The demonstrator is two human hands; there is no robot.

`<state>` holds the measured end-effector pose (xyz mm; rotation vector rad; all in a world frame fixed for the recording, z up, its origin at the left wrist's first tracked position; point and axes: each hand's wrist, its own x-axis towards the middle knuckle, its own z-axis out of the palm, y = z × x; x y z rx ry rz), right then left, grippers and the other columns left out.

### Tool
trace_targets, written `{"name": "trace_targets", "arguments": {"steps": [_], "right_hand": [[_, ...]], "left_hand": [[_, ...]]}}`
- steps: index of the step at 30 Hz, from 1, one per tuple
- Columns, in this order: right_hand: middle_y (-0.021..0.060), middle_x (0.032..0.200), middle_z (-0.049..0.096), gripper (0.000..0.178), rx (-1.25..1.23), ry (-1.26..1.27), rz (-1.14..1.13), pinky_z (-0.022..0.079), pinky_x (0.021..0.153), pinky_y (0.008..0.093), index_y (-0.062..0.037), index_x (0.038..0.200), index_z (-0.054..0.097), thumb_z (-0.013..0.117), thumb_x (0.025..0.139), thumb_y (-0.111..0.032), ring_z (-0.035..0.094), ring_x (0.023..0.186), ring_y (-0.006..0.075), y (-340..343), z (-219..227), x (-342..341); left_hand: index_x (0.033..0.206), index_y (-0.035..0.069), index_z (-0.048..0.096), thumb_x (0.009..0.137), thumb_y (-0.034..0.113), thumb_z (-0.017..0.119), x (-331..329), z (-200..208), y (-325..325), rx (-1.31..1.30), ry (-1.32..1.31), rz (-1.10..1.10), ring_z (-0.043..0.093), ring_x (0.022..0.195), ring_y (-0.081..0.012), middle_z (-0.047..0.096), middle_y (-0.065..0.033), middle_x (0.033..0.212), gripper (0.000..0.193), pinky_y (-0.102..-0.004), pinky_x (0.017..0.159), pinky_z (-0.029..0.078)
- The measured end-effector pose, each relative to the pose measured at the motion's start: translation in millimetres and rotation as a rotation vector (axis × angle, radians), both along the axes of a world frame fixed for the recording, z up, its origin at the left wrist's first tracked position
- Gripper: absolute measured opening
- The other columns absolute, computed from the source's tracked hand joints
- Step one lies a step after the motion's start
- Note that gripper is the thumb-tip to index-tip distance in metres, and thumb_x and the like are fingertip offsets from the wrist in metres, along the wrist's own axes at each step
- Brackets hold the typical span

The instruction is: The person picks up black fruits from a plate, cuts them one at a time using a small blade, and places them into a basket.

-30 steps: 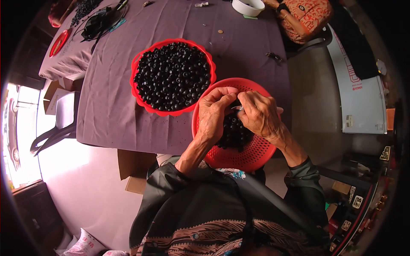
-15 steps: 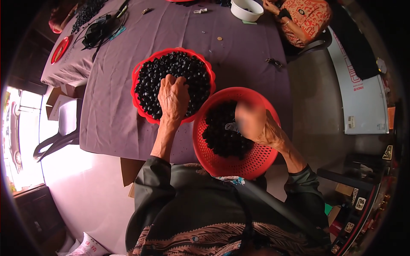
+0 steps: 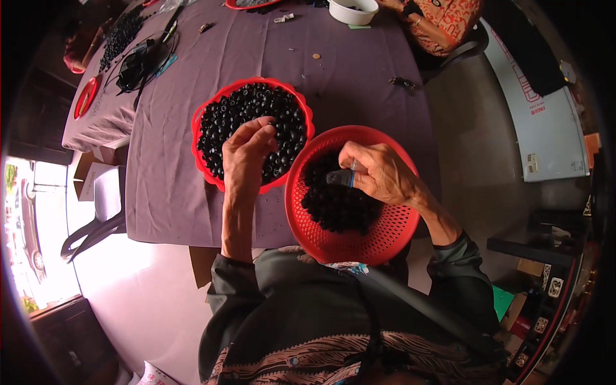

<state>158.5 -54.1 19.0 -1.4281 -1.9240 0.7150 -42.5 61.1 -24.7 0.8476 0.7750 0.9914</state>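
Note:
A red scalloped basin (image 3: 196, 144) on the table is full of small, round, glossy black pieces (image 3: 250, 102), some showing hollow ends. Over it is my left hand (image 3: 242, 154), thumb and forefinger pinched on what looks like one small black piece. To the right, a red perforated colander (image 3: 401, 224) tilts at the table's front edge, holding a heap of duller black pieces (image 3: 340, 208). My right hand (image 3: 385, 176) is above that heap with fingers curled. Its thumb wears a dark cover, and something pale shows by the fingertips; what they grip is hidden.
A purple cloth covers the table (image 3: 173, 192). Farther back are a white bowl (image 3: 353, 14), a black bag with cords (image 3: 136, 70) and a small red tray (image 3: 86, 97). Another person's arm (image 3: 427, 29) rests at the far right. A chair (image 3: 106, 199) stands at the left.
My left hand has risen from among the black pieces, fingertips now pinched above them. My right hand, blurred before, now shows clearly over the colander. The whole view has shifted slightly.

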Motion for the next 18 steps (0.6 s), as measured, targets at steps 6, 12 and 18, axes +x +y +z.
{"name": "trace_targets", "arguments": {"steps": [6,12,18], "right_hand": [[0.0065,0.065,0.051,0.025,0.331,0.075,-0.051,0.043,0.051,0.0297,-0.0025,0.078,0.045,0.05,0.06,0.014,0.052,0.053,0.0194,19.9,15.0,-23.9],[0.0078,0.065,0.053,0.022,0.26,0.06,-0.07,0.043,0.047,0.0284,-0.0017,0.078,0.046,0.048,0.062,0.013,0.054,0.051,0.0177,16.4,17.4,-12.4],[0.0078,0.063,0.053,0.014,0.267,0.096,-0.06,0.042,0.048,0.0285,-0.0018,0.078,0.047,0.055,0.068,0.005,0.054,0.05,0.0157,20.8,13.4,-3.5]], "left_hand": [[0.093,0.002,0.055,0.082,0.01,0.058,23.5,16.4,-40.3,-0.258,-0.626,-0.2,0.057,0.075,-0.0181,0.059,-0.0075,0.087,0.014,-0.0302,0.072,0.048],[0.092,0.002,0.056,0.082,0.009,0.058,42.8,15.6,-61.0,-0.309,-0.621,-0.251,0.057,0.083,-0.0169,0.059,-0.0081,0.092,0.013,-0.0327,0.082,0.046],[0.1,0.001,0.055,0.083,0.011,0.058,39.8,4.9,-56.6,-0.151,-0.551,-0.371,0.058,0.081,-0.0183,0.059,-0.0091,0.091,0.02,-0.0332,0.076,0.049]]}}
